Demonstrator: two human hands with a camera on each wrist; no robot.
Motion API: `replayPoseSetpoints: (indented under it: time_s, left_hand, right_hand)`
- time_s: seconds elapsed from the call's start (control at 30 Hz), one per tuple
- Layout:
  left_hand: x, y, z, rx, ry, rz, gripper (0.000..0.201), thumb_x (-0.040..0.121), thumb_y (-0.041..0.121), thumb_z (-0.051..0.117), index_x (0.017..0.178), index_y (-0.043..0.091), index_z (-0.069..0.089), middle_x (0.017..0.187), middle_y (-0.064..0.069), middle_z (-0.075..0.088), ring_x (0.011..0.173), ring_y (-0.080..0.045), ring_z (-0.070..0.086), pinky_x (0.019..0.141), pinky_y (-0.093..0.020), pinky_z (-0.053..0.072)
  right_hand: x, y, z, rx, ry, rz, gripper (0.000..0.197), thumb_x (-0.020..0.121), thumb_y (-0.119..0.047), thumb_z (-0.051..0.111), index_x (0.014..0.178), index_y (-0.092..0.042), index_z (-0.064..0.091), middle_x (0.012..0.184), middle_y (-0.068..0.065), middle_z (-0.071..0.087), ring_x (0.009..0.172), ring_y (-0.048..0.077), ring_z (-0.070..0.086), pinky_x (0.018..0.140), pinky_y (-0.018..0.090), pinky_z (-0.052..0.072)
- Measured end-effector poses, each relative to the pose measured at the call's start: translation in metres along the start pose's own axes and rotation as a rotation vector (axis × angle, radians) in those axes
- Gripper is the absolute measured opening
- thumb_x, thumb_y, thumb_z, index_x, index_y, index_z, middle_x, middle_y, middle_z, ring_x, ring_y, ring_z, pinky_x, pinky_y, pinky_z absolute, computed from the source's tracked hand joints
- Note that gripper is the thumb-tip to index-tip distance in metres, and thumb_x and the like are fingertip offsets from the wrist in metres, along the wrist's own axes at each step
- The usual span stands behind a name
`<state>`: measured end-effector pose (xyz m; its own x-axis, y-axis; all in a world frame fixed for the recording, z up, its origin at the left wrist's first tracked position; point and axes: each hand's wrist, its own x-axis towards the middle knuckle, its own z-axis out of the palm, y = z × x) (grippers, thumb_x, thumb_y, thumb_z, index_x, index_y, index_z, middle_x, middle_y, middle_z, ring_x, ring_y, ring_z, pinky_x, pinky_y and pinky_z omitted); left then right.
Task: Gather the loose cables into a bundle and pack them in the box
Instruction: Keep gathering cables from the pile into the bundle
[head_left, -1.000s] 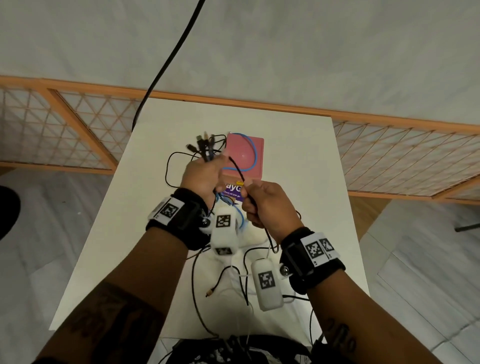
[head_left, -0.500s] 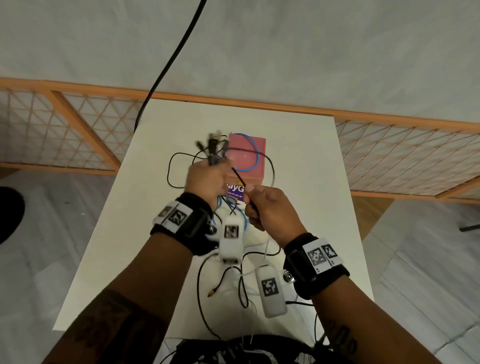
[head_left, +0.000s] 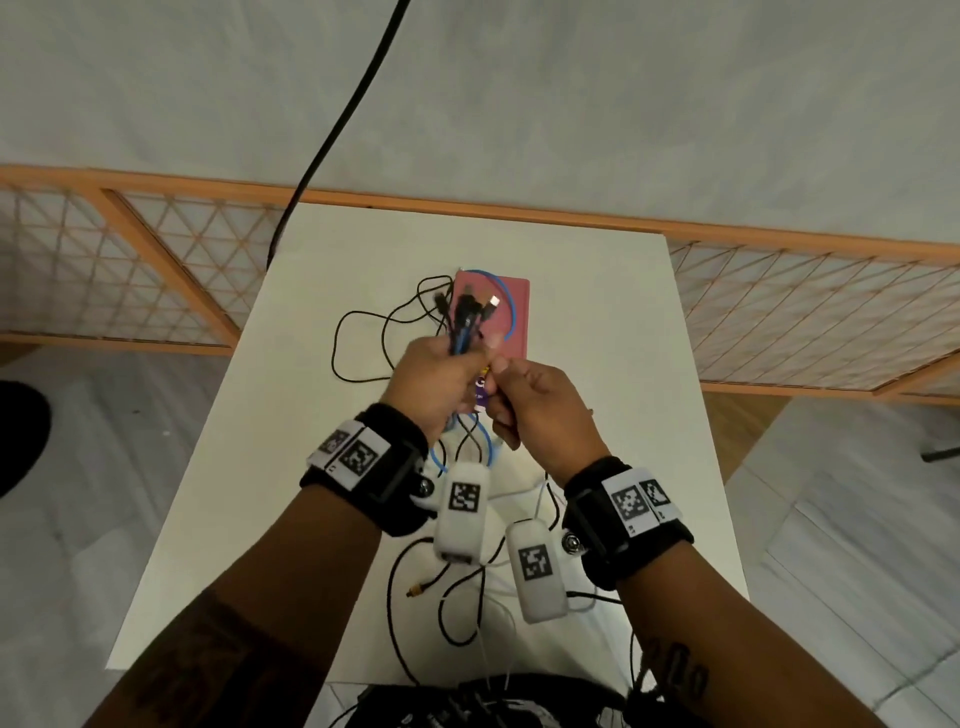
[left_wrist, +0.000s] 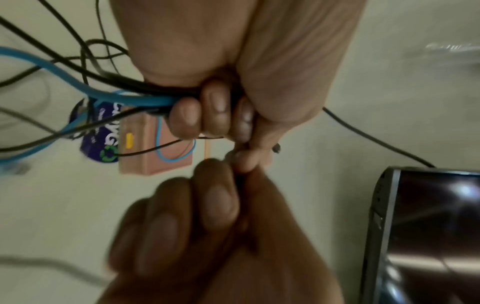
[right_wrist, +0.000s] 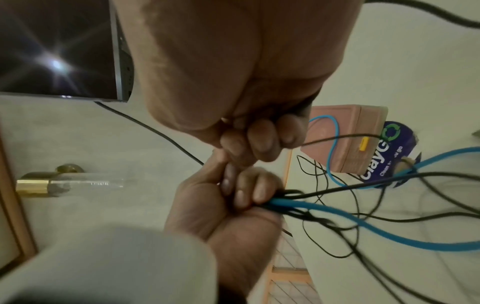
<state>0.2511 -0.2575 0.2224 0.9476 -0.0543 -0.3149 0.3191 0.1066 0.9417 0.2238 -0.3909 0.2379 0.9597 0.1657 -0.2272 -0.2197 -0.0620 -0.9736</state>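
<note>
Above the table, my left hand (head_left: 441, 376) grips a bundle of cables (head_left: 467, 322), blue and black, whose connector ends stick up over the pink box (head_left: 514, 317). In the left wrist view its fingers (left_wrist: 215, 111) curl round the blue cable (left_wrist: 109, 94) and the black ones. My right hand (head_left: 537, 400) sits against the left one with its fingers curled, pinching a thin black cable (right_wrist: 335, 137) that runs across the pink box (right_wrist: 345, 131). The box lies closed on the white table (head_left: 597, 322), with a blue loop on its lid.
Loose black loops (head_left: 343, 343), an orange-tipped plug (head_left: 415, 591) and white leads lie on the table near me. A purple-labelled pack (head_left: 480, 392) lies at the box's near end. A thick black cord (head_left: 337, 130) hangs from above. Wooden lattice fencing (head_left: 156, 270) stands behind the table.
The left hand has carried the bundle to the right, so its connector ends now stand over the box. The right hand has closed in until it touches the left.
</note>
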Motion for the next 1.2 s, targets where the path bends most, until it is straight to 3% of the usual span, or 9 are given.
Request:
replayPoseSetpoints:
  time_s: [0.17,0.33,0.47,0.67,0.8,0.9,1.0,1.13,1.2]
  left_hand:
    - [0.025,0.012,-0.019,-0.198,0.418,-0.038,0.034,0.097,0.030,0.069,0.078,0.007,0.054,0.040,0.009,0.033,0.036,-0.013,0.030,0.041,-0.023,0.028]
    - [-0.007,0.009,0.006,0.018,-0.006,-0.007,0.030,0.096,0.021,0.069,0.070,0.008,0.060,0.051,-0.003,0.053,0.040,-0.015,0.041,0.044,-0.024,0.032]
    - [0.030,0.032,-0.026,-0.248,0.437,-0.022,0.022,0.096,0.015,0.069,0.077,0.009,0.060,0.055,0.003,0.043,0.031,-0.009,0.031,0.038,-0.019,0.029]
    - [-0.004,0.007,0.004,-0.059,-0.040,-0.142,0.028,0.099,0.027,0.066,0.079,0.010,0.058,0.048,0.004,0.047,0.040,-0.010,0.031,0.042,-0.023,0.027]
    - [0.024,0.019,-0.013,-0.229,0.316,-0.123,0.025,0.100,0.022,0.065,0.081,0.007,0.057,0.044,0.005,0.036,0.032,-0.008,0.029,0.038,-0.022,0.023]
    - [0.017,0.020,-0.018,-0.198,0.161,-0.154,0.031,0.100,0.034,0.063,0.084,0.008,0.057,0.042,0.008,0.034,0.034,-0.008,0.026,0.041,-0.024,0.022]
    - [-0.006,0.013,0.002,-0.050,-0.036,-0.096,0.026,0.100,0.019,0.065,0.077,0.010,0.058,0.045,0.007,0.047,0.037,-0.007,0.033,0.042,-0.022,0.024]
    - [0.018,0.016,-0.006,-0.194,0.270,-0.097,0.026,0.097,0.010,0.066,0.074,0.009,0.055,0.041,0.007,0.037,0.032,-0.008,0.031,0.037,-0.020,0.023]
    - [0.011,0.012,-0.001,-0.146,0.207,-0.101,0.031,0.097,0.026,0.069,0.076,0.006,0.059,0.046,0.003,0.043,0.036,-0.011,0.032,0.039,-0.022,0.024]
  right_hand:
    - [0.003,-0.002,-0.002,-0.089,-0.071,0.010,0.031,0.104,-0.012,0.044,0.077,-0.007,0.059,0.052,0.001,0.047,0.049,0.021,0.038,0.047,0.027,0.036]
    - [0.002,0.003,-0.005,-0.054,-0.028,-0.015,0.036,0.105,-0.013,0.044,0.073,-0.006,0.059,0.052,0.004,0.045,0.046,0.020,0.036,0.046,0.028,0.035]
    - [-0.003,0.005,-0.006,-0.020,-0.076,0.021,0.037,0.105,-0.012,0.043,0.070,-0.009,0.054,0.048,-0.004,0.038,0.045,0.017,0.029,0.046,0.026,0.028]
    - [0.003,0.003,-0.007,0.070,0.000,0.017,0.036,0.107,-0.016,0.043,0.075,-0.005,0.053,0.045,-0.008,0.032,0.040,0.011,0.023,0.042,0.022,0.021]
    - [-0.003,0.010,-0.006,0.026,-0.039,0.046,0.037,0.107,-0.019,0.043,0.072,-0.010,0.053,0.050,-0.004,0.032,0.046,0.015,0.022,0.043,0.024,0.019]
    - [-0.003,0.007,-0.005,0.063,-0.022,0.055,0.034,0.106,-0.015,0.042,0.074,-0.006,0.052,0.049,-0.004,0.031,0.045,0.014,0.021,0.044,0.025,0.018]
    - [0.002,0.005,-0.005,0.055,-0.004,0.050,0.032,0.106,-0.015,0.042,0.078,-0.004,0.053,0.049,-0.003,0.035,0.043,0.014,0.025,0.040,0.021,0.021]
    - [0.002,0.002,-0.002,0.049,-0.049,0.064,0.035,0.106,-0.013,0.042,0.073,-0.010,0.054,0.048,-0.007,0.038,0.041,0.009,0.029,0.041,0.020,0.026]
    - [0.005,-0.002,-0.001,0.060,-0.020,0.046,0.036,0.104,-0.011,0.043,0.071,-0.009,0.054,0.047,-0.004,0.039,0.038,0.011,0.034,0.042,0.023,0.028]
